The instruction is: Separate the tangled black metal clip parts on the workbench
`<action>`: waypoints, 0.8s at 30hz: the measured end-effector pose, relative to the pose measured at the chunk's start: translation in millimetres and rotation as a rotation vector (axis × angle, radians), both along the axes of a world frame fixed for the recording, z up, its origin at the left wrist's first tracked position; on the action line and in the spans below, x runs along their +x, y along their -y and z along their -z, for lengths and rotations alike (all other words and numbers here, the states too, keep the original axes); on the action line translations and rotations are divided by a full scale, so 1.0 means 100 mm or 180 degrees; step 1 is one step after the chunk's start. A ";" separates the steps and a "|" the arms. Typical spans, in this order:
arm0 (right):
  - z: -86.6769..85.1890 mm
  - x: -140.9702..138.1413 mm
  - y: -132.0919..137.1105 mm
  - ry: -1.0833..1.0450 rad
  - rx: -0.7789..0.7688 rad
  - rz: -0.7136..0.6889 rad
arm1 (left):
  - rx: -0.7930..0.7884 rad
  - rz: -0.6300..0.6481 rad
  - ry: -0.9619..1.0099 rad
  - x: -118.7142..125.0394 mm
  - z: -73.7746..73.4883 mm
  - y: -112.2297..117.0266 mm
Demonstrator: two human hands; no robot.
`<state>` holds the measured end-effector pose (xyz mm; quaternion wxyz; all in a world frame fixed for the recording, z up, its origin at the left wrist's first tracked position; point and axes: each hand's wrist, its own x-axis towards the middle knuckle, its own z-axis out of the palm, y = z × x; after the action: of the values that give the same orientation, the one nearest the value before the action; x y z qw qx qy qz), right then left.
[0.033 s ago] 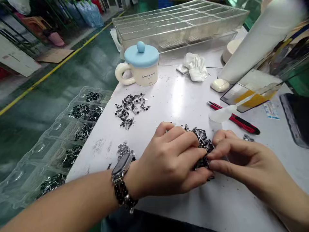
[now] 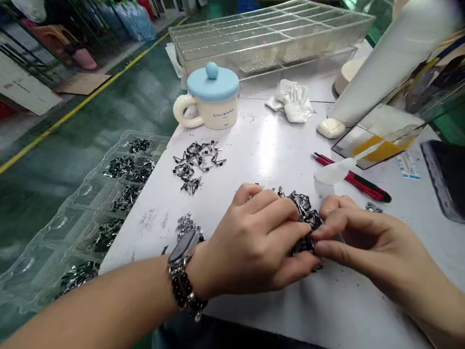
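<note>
White counter [image 2: 261,145] looks the same; left hand [image 2: 254,247] and right hand [image 2: 366,237] keep their fingers pinched on little metal clips [image 2: 305,214].

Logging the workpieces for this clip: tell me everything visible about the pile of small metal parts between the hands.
The pile of metal parts is a loose, tangled heap of small dark shiny pieces on the white table. The left hand covers its left side, the right hand meets it from the right, and both pinch into it. Single shapes are too small to tell.
</note>
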<state>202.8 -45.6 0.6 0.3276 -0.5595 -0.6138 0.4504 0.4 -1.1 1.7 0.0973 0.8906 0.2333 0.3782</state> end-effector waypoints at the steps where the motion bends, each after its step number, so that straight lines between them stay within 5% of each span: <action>1: 0.01 0.01 0.01 -0.0003 0.0003 0.0008 | 0.0004 -0.0006 0.0005 0.00 -0.02 0.01; 21: -0.14 0.06 0.02 0.0640 0.0986 -0.0422 | -0.0807 0.0155 -0.0035 0.01 -0.06 -0.02; 24: -0.16 0.08 0.07 0.0703 0.1053 -0.0139 | -0.0930 0.0156 0.0029 0.01 -0.06 -0.03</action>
<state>210.7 -52.5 16.9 0.3359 -0.5306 -0.7236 0.2863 1.0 2.1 7.4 0.2362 0.8706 0.2636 0.3418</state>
